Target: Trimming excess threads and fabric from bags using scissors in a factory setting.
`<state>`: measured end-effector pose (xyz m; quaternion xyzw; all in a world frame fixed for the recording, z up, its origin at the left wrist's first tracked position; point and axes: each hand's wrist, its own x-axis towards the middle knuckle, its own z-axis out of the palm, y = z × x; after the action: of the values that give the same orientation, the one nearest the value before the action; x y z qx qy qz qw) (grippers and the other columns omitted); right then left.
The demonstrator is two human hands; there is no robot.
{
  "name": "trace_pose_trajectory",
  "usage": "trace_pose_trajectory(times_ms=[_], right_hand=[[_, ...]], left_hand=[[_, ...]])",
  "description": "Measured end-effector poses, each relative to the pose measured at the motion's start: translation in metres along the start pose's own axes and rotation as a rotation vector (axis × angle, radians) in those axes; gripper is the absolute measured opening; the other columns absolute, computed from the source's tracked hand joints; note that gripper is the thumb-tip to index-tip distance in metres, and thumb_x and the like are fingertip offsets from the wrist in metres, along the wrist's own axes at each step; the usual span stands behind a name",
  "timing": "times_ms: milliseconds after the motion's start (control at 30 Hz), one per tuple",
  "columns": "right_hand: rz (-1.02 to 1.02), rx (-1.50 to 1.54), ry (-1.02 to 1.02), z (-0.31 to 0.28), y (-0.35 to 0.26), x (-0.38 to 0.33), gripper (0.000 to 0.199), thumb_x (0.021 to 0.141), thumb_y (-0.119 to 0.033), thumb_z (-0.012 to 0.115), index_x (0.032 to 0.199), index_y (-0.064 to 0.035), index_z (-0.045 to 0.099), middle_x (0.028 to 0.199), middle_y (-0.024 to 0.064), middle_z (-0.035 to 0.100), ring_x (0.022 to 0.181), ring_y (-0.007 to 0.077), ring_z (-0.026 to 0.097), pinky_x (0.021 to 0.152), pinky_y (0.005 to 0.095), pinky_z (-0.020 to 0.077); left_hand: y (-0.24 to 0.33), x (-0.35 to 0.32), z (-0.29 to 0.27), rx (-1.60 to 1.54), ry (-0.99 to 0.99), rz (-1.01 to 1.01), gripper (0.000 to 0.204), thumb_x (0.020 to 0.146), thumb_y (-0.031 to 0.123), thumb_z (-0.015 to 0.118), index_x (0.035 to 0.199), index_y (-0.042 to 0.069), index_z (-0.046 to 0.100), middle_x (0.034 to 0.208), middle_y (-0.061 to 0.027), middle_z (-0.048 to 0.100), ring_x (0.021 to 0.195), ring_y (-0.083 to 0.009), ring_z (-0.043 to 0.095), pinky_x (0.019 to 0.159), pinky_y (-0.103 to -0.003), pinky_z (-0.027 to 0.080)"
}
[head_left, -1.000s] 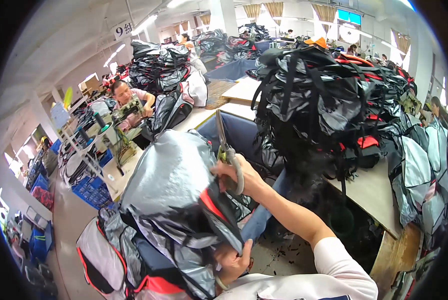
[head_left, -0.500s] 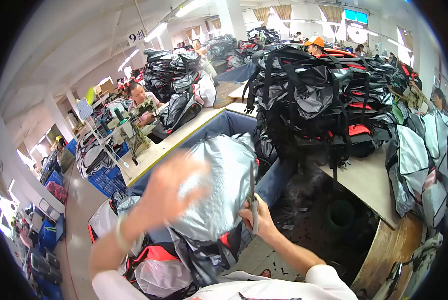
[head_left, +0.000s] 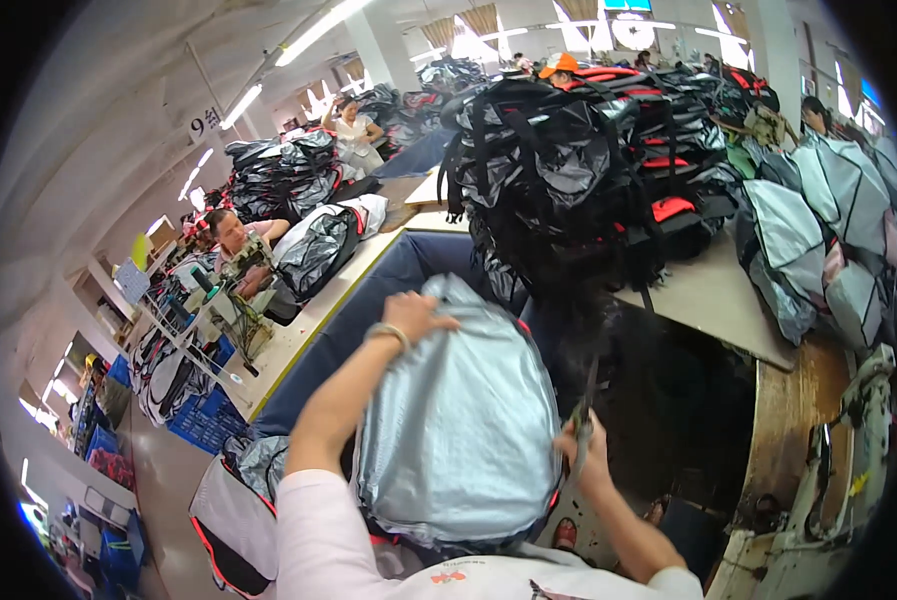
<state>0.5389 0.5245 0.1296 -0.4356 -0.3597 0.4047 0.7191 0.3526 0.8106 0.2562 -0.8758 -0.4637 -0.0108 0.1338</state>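
A large bag with a shiny silver face and black and red edging stands close against my front, reaching up over the dark blue cloth bin. At its upper left edge my left hand grips the silver material. My right hand is closed round a pair of scissors, beside the bag's right edge. Their dark blades point upward and look slightly blurred, so I cannot tell how far apart they are.
A tall pile of black, silver and red bags fills the table ahead. Grey-and-white pieces hang at the right. Across the dark blue bin, a person works at a sewing machine. A blue crate stands left.
My left hand has moved from a blurred sweep over the bag to its upper edge. The silver face now stands spread wide. My right hand and scissors have shifted right, away from the bag's middle.
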Motion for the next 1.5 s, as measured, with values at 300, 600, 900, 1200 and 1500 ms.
trace_pose_trajectory(times_ms=[300,600,900,1200,1500], right_hand=[[-0.264,-0.230,-0.285,-0.010,-0.087,0.092,0.021,0.072,-0.009,0.067,0.081,-0.0078,0.047,0.071,-0.0028,0.048,0.064,0.0043,0.044,0.056,0.0206,0.0362],[-0.346,-0.775,0.410,-0.134,-0.018,-0.001,0.033,0.069,-0.018,0.074,0.085,0.0006,0.053,0.062,0.0123,0.042,0.055,0.0175,0.040,0.053,0.0300,0.0391],[0.165,-0.921,0.630,-0.102,0.081,-0.180,0.047,0.067,-0.028,0.072,0.099,-0.0015,0.049,0.092,0.0179,0.051,0.091,0.0367,0.051,0.073,0.0415,0.0422],[0.306,-0.965,0.644,-0.081,0.077,-0.193,0.049,0.067,-0.032,0.072,0.097,-0.0012,0.048,0.092,0.0163,0.050,0.091,0.0350,0.050,0.074,0.0426,0.0422],[0.271,-0.659,1.066,-0.084,0.078,-0.174,0.040,0.072,-0.031,0.073,0.084,-0.0008,0.050,0.075,0.0167,0.058,0.067,0.0299,0.055,0.066,0.0378,0.0442]], left_hand=[[-0.030,-0.110,-0.188,-0.215,0.203,0.035,0.055,0.080,0.044,0.064,0.108,-0.001,0.055,0.097,-0.0242,0.063,0.091,-0.0392,0.061,0.076,-0.045,0.046],[0.039,-0.096,-0.071,-0.513,0.206,0.083,0.045,0.082,0.030,0.064,0.115,0.000,0.055,0.090,-0.0237,0.063,0.076,-0.0328,0.061,0.071,-0.038,0.045],[0.056,-0.065,-0.058,-0.562,0.082,0.204,0.043,0.086,0.023,0.061,0.117,-0.006,0.052,0.092,-0.0173,0.063,0.082,-0.0222,0.059,0.076,-0.030,0.044],[0.057,-0.058,-0.055,-0.737,-0.024,0.275,0.039,0.090,0.017,0.056,0.120,-0.006,0.050,0.097,-0.0102,0.061,0.082,-0.0126,0.054,0.074,-0.024,0.043],[0.045,-0.055,-0.045,-0.850,-0.013,0.290,0.043,0.090,0.016,0.057,0.123,-0.009,0.046,0.091,-0.0057,0.059,0.075,-0.0072,0.051,0.068,-0.019,0.041]])
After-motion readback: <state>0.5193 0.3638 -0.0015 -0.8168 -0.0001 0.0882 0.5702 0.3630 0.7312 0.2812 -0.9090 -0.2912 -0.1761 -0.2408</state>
